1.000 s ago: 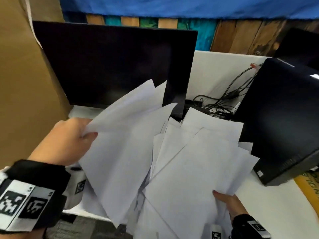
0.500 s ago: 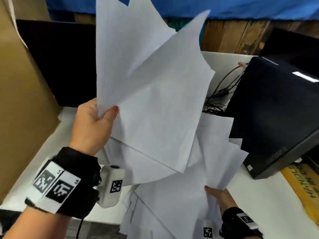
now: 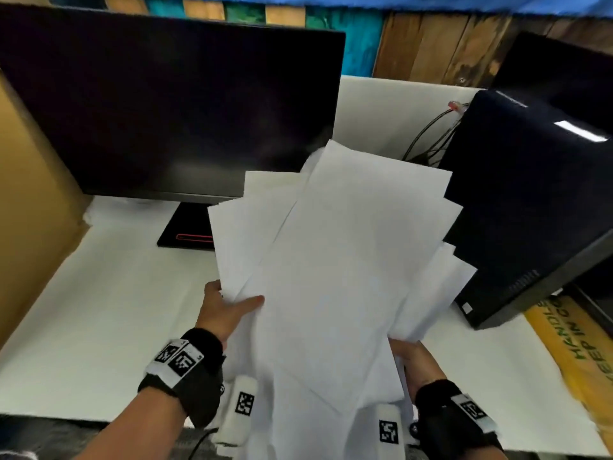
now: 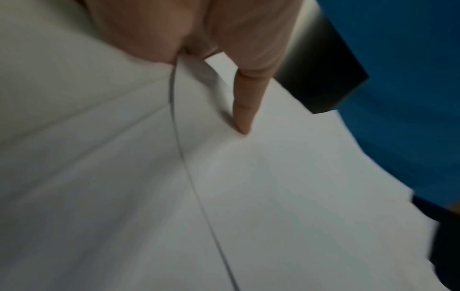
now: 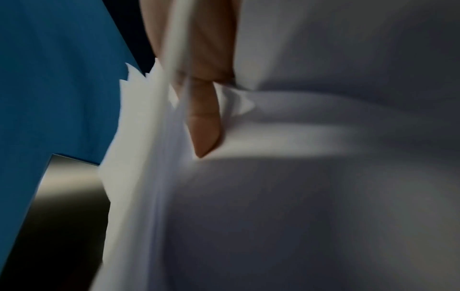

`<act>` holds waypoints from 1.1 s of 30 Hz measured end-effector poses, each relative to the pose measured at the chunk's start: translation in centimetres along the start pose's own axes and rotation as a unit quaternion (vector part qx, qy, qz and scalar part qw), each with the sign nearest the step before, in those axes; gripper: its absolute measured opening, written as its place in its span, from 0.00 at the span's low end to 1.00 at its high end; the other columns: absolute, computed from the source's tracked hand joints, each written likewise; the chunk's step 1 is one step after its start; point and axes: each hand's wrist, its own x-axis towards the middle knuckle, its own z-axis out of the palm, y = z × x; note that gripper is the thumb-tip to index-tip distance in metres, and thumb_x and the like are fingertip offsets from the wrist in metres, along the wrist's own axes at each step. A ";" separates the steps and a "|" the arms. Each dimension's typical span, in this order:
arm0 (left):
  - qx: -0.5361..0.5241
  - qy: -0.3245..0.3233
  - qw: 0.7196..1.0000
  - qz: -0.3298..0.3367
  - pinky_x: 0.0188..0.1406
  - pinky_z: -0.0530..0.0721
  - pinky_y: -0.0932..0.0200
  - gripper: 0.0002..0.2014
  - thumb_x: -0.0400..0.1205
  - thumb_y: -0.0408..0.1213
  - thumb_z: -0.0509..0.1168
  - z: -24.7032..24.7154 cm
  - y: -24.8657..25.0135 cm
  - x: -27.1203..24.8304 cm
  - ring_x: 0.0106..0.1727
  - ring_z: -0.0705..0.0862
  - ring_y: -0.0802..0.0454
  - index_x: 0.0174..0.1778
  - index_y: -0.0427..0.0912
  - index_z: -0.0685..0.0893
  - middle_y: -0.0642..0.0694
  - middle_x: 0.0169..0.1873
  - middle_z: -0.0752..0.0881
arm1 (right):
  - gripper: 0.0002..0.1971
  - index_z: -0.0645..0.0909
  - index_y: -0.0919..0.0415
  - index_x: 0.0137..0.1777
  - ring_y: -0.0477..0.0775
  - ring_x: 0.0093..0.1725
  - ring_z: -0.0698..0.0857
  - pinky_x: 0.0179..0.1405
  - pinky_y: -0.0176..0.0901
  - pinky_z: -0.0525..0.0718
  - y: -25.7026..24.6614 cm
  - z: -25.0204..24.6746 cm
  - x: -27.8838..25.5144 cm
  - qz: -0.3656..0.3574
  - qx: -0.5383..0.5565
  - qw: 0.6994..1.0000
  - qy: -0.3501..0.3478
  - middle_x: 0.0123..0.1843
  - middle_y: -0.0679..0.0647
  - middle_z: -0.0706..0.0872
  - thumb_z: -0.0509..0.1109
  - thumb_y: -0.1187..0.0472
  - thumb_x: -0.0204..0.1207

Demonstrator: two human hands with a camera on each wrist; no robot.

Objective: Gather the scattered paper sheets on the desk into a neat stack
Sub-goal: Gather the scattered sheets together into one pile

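Observation:
A loose bundle of several white paper sheets (image 3: 335, 270) is held up over the white desk (image 3: 99, 310), its corners fanned out unevenly. My left hand (image 3: 229, 310) grips the bundle's left edge, thumb on top of the sheets. My right hand (image 3: 414, 360) grips the lower right edge, mostly hidden under the paper. In the left wrist view a finger (image 4: 245, 106) lies along the paper sheets (image 4: 273, 187). In the right wrist view a finger (image 5: 205, 128) lies between the fanned sheets (image 5: 149, 177).
A dark monitor (image 3: 166, 104) stands at the back left, its black base (image 3: 185, 230) on the desk. A black computer case (image 3: 530, 207) lies at the right, with cables (image 3: 428, 134) behind it. A brown cardboard wall (image 3: 30, 194) stands at the left. A yellow box (image 3: 577, 353) sits at the far right.
My left hand brought its raised sheets down from high over the monitor and laid them onto the sheets in my right hand. Both hands now hold one bundle nearer the desk's front.

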 end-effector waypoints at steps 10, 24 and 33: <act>-0.101 -0.239 0.963 -0.079 0.34 0.89 0.54 0.46 0.34 0.42 0.87 -2.7 0.2 0.0 0.42 0.92 0.43 0.52 0.39 0.87 0.38 0.44 0.93 | 0.22 0.81 0.61 0.59 0.48 0.40 0.91 0.40 0.41 0.87 -1.5 3.3 -0.5 -0.004 -0.015 0.997 -0.082 0.38 0.48 0.93 0.67 0.59 0.63; -0.026 -0.126 0.989 -0.077 0.50 0.80 0.57 0.14 0.69 0.29 0.74 -2.9 -2.6 0.4 0.48 0.86 0.45 0.48 0.45 0.83 0.43 0.47 0.89 | 0.26 0.79 0.58 0.64 0.50 0.54 0.88 0.55 0.39 0.84 -1.2 5.6 0.0 -0.047 -0.194 0.979 -0.053 0.55 0.52 0.89 0.79 0.57 0.66; -0.052 0.005 0.991 -0.119 0.60 0.71 0.50 0.21 0.78 0.34 0.67 -6.2 -4.9 1.5 0.60 0.77 0.43 0.67 0.36 0.77 0.44 0.54 0.82 | 0.14 0.78 0.57 0.58 0.60 0.45 0.83 0.53 0.51 0.81 -1.3 1.7 2.5 -0.141 -0.280 0.908 0.279 0.51 0.62 0.87 0.71 0.60 0.73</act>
